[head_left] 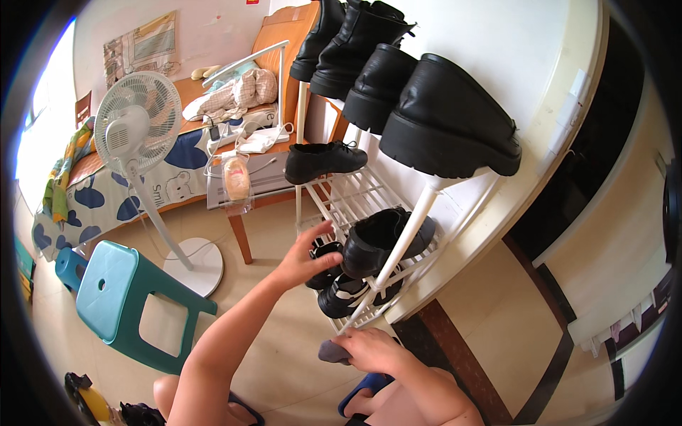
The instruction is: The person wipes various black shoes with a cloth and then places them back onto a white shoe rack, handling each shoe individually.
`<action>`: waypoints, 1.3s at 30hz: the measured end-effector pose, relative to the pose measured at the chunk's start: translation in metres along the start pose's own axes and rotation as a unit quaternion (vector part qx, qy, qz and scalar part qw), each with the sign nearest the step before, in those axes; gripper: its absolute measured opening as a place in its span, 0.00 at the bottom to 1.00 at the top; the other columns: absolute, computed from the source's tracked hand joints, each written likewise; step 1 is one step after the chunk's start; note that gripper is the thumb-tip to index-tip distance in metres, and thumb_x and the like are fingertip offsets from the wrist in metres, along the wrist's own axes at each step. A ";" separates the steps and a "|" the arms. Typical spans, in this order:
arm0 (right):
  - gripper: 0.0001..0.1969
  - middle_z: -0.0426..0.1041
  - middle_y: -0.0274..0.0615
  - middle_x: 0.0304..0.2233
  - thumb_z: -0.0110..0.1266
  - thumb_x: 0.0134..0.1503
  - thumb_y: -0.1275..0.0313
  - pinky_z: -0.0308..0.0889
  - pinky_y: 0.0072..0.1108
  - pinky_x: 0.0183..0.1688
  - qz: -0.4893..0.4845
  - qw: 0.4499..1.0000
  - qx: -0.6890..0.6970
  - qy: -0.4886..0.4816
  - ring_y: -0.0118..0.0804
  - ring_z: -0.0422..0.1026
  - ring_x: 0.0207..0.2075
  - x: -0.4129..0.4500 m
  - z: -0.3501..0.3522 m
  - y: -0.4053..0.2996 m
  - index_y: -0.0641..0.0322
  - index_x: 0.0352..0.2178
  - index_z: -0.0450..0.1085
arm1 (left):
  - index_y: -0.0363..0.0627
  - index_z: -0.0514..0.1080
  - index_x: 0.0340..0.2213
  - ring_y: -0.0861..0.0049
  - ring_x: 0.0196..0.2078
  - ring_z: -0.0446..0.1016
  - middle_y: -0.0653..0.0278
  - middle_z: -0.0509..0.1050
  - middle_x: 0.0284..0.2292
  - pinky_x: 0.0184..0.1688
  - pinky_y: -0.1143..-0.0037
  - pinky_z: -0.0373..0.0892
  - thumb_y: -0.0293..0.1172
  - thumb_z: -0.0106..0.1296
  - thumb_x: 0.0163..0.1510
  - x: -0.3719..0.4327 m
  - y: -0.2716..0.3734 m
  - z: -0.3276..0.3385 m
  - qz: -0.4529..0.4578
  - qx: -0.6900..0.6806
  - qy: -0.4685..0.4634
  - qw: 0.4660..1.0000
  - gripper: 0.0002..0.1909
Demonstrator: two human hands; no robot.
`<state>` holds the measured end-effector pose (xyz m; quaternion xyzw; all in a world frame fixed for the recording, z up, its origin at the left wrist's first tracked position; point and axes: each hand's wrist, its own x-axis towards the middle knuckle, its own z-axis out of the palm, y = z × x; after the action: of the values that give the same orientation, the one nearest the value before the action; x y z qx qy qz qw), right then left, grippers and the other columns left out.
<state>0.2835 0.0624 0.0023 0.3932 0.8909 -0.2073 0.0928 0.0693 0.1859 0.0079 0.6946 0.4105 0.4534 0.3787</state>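
Observation:
My left hand (308, 261) reaches toward the white shoe rack (341, 199), thumb and fingers apart. Its thumb tip is close to the heel of a black leather shoe (373, 239) on the middle shelf; whether they touch I cannot tell. A bunched grey cloth (334, 352), possibly a sock, is held in my right hand (375, 349), low by the rack's front post. Beneath that shelf are black-and-white sneakers (343, 293). A black lace-up shoe (325, 161) sits farther along the rack. Up on top stand black chunky-soled shoes (447, 122) and black boots (357, 50).
To the left are a teal plastic stool (109, 290) and a white standing fan (133, 133). A small table (261, 178) bears a packaged item (236, 178) and cables. Behind it is a bed (181, 149). A door frame (511, 213) borders the rack's right side.

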 end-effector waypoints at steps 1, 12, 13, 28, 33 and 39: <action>0.23 0.71 0.46 0.44 0.61 0.47 0.70 0.70 0.35 0.44 -0.002 1.000 -0.004 0.005 0.51 0.74 0.42 -0.001 -0.001 0.000 0.53 0.47 0.68 | 0.48 0.55 0.60 0.66 0.59 0.60 0.58 0.65 0.55 0.58 0.65 0.57 0.46 0.61 0.50 0.005 -0.006 -0.007 -0.008 -0.004 0.027 1.000 0.41; 0.22 0.70 0.49 0.34 0.59 0.48 0.70 0.71 0.38 0.38 -0.044 0.997 0.009 0.063 0.54 0.75 0.35 -0.015 -0.002 0.005 0.51 0.47 0.67 | 0.38 0.51 0.61 0.67 0.64 0.54 0.52 0.56 0.61 0.62 0.71 0.54 0.37 0.60 0.51 0.084 -0.056 -0.079 -0.101 -0.072 0.225 0.967 0.42; 0.22 0.70 0.49 0.35 0.59 0.48 0.70 0.71 0.38 0.38 -0.045 0.997 0.009 0.059 0.54 0.75 0.35 -0.014 -0.003 0.006 0.51 0.47 0.67 | 0.37 0.51 0.61 0.66 0.64 0.53 0.52 0.55 0.61 0.62 0.71 0.54 0.36 0.60 0.50 0.090 -0.057 -0.084 -0.115 -0.063 0.234 0.963 0.43; 0.24 0.68 0.51 0.39 0.57 0.49 0.70 0.69 0.38 0.40 -0.034 0.999 0.005 0.030 0.55 0.73 0.37 -0.015 -0.011 0.012 0.52 0.50 0.63 | 0.34 0.61 0.53 0.75 0.44 0.72 0.58 0.72 0.44 0.46 0.74 0.69 0.31 0.70 0.36 0.132 -0.040 -0.072 -0.109 -0.046 0.105 0.988 0.43; 0.25 0.69 0.49 0.36 0.58 0.49 0.69 0.70 0.38 0.38 -0.040 0.998 -0.006 0.043 0.54 0.74 0.35 -0.014 -0.011 0.007 0.53 0.49 0.63 | 0.33 0.71 0.39 0.75 0.40 0.72 0.59 0.75 0.35 0.46 0.74 0.67 0.37 0.62 0.41 0.111 -0.020 -0.053 -0.080 0.014 0.216 0.973 0.25; 0.24 0.70 0.49 0.34 0.59 0.49 0.68 0.71 0.37 0.37 -0.074 0.993 0.001 0.091 0.53 0.75 0.34 -0.011 -0.004 0.005 0.53 0.49 0.65 | 0.34 0.70 0.38 0.78 0.33 0.66 0.64 0.71 0.30 0.37 0.76 0.63 0.36 0.55 0.45 0.067 -0.009 -0.078 -0.104 -0.095 0.298 0.944 0.21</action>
<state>0.2944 0.0598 0.0083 0.3435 0.9221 -0.1781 -0.0044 0.0109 0.2623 0.0445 0.4419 0.5294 0.6346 0.3489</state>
